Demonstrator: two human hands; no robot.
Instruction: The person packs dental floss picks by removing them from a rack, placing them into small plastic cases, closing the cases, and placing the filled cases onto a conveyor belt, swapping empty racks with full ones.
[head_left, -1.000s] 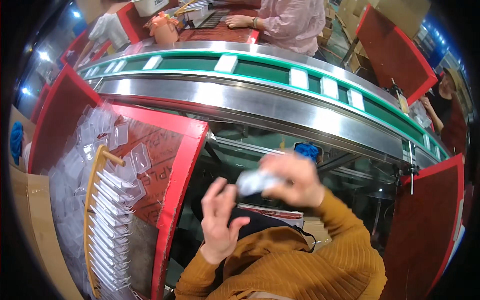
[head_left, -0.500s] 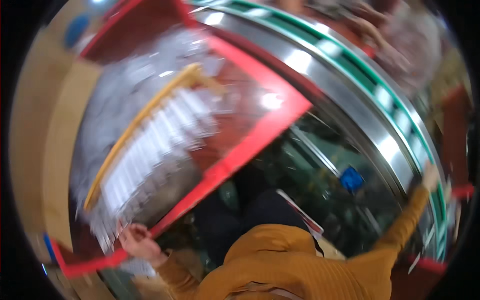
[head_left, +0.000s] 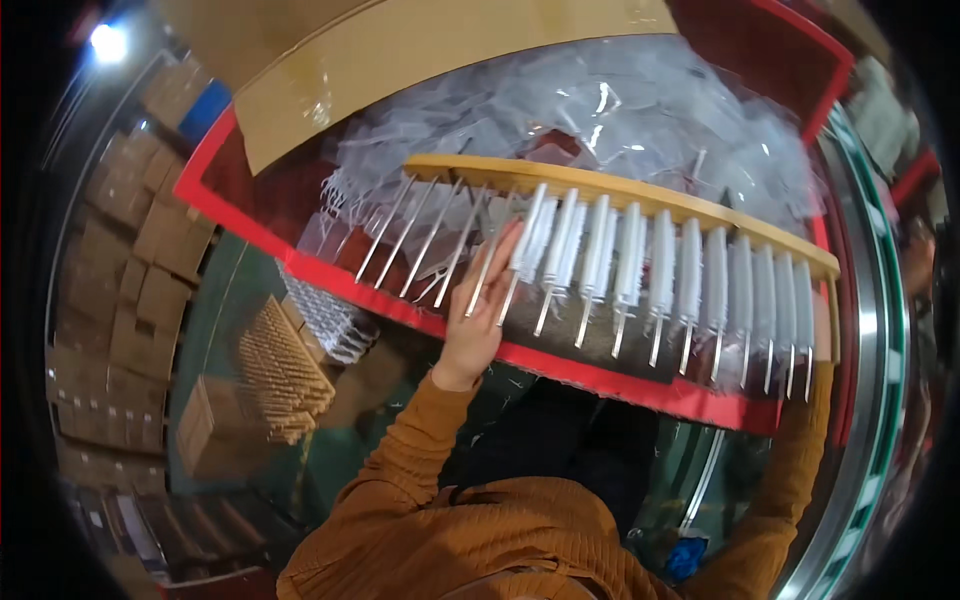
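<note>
A long wooden rack [head_left: 620, 192] with a row of metal rods lies across the red-edged work table [head_left: 600, 370]. White fringed strips [head_left: 628, 250] hang in bundles on the rods from the middle to the right end; several rods [head_left: 420, 235] on the left are bare. My left hand [head_left: 482, 310] reaches up among the rods beside the leftmost bundle, fingers stretched out and touching it; some fingertips are hidden. At the rack's right end my right hand [head_left: 822, 325] is mostly covered by the rack and strips, so its fingers do not show.
Clear plastic bags [head_left: 600, 100] are heaped behind the rack, with a cardboard sheet [head_left: 450, 50] along the back. On the floor at left are a stack of wooden racks [head_left: 285, 370] and piled cartons [head_left: 110, 290]. A metal-edged conveyor [head_left: 868, 330] runs along the right.
My view has swung left, away from the conveyor. The right hand has come from the conveyor's edge to the rack's right end; the left hand now reaches among the rods.
</note>
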